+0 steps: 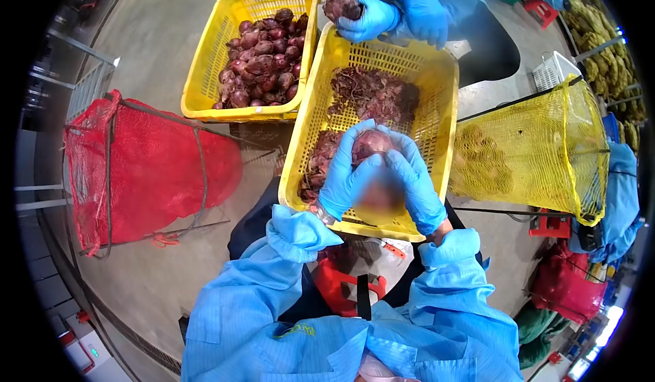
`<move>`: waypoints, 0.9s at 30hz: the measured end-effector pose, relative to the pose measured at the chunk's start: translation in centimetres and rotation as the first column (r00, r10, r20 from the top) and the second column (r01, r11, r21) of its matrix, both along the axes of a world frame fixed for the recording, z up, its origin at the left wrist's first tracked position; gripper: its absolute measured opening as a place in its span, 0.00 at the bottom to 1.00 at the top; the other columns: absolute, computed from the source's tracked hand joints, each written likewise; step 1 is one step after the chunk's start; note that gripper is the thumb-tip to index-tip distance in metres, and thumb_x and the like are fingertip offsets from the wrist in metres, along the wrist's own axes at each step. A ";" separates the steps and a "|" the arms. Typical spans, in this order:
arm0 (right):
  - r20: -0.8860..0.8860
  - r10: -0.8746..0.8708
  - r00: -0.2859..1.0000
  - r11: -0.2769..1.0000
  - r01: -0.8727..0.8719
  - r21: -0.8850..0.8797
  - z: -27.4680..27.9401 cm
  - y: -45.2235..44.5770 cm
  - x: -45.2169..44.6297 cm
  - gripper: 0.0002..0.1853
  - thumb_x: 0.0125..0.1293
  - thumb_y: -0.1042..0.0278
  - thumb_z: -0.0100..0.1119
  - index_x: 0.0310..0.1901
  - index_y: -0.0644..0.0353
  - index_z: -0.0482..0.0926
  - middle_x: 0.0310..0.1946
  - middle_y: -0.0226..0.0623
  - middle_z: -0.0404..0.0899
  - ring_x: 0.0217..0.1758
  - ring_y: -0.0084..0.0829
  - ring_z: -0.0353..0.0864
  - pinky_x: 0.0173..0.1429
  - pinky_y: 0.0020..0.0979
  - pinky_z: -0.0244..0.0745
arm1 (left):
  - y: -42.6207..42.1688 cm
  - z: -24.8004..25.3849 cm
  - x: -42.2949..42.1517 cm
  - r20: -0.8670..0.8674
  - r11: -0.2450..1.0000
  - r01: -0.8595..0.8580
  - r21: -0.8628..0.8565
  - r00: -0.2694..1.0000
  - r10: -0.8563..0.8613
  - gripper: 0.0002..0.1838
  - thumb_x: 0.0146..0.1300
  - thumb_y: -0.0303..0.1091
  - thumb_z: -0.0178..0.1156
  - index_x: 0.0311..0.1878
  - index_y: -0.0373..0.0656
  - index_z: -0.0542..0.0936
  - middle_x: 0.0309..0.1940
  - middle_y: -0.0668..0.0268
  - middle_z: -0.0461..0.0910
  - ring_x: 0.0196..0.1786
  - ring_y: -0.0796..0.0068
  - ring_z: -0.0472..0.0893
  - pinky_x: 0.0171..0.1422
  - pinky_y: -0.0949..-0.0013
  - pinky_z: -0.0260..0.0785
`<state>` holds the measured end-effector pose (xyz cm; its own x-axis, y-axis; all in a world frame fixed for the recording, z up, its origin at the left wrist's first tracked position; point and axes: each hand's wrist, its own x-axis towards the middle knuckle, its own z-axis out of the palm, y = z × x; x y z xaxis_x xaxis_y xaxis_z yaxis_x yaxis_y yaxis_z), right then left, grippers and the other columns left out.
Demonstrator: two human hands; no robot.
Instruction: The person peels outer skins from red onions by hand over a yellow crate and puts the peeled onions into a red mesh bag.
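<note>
Both my hands wear blue gloves and hold one red onion [370,144] between them, above the near half of a yellow crate [447,119]. My left hand [346,177] wraps the onion from the left, thumb against its lower side. From the right, my right hand [415,177] curls its fingers round the same onion. Loose onion skins [375,94] lie in the crate below, with more at its left side under my left hand. A blurred patch hides the space between my wrists.
A second yellow crate [198,89] at the upper left holds many red onions [263,61]. Across from me, a co-worker's gloved hand [372,19] grips another onion [341,8]. A red mesh bag [157,177] stands left, a yellow mesh bag [532,153] right.
</note>
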<state>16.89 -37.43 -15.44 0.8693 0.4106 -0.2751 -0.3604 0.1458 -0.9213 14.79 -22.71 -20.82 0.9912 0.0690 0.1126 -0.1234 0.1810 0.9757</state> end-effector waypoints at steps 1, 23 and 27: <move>-0.010 -0.016 1.000 1.000 0.016 0.009 -0.4 0.1 -0.1 0.28 0.71 0.56 0.56 0.68 0.57 0.63 0.54 0.33 0.74 0.47 0.19 0.76 0.47 0.24 0.73 | 0.1 -0.1 -0.1 -0.004 1.000 0.004 0.010 1.000 -0.004 0.32 0.67 0.45 0.60 0.68 0.41 0.64 0.62 0.61 0.70 0.64 0.69 0.70 0.70 0.66 0.61; -0.056 -0.099 0.994 0.980 0.107 0.171 -1.9 -0.2 0.3 0.24 0.74 0.55 0.46 0.65 0.59 0.67 0.58 0.38 0.73 0.58 0.29 0.76 0.61 0.32 0.73 | 1.4 0.5 0.4 -0.160 0.957 0.126 -0.263 0.972 -0.172 0.22 0.70 0.40 0.54 0.64 0.43 0.71 0.60 0.64 0.74 0.56 0.74 0.77 0.43 0.76 0.78; -0.042 -0.105 0.994 0.990 0.109 0.086 -1.6 -0.4 0.2 0.24 0.73 0.56 0.48 0.64 0.61 0.67 0.58 0.38 0.73 0.59 0.29 0.74 0.65 0.32 0.69 | 1.3 2.0 0.2 -0.217 0.911 0.214 -0.353 0.928 -0.302 0.30 0.64 0.38 0.60 0.68 0.45 0.66 0.63 0.65 0.71 0.59 0.73 0.75 0.46 0.74 0.79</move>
<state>17.12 -37.88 -17.03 0.8994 0.3397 -0.2751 -0.3723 0.2656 -0.8893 14.99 -21.42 -18.82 0.9692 -0.2048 -0.1369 0.2210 0.4767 0.8509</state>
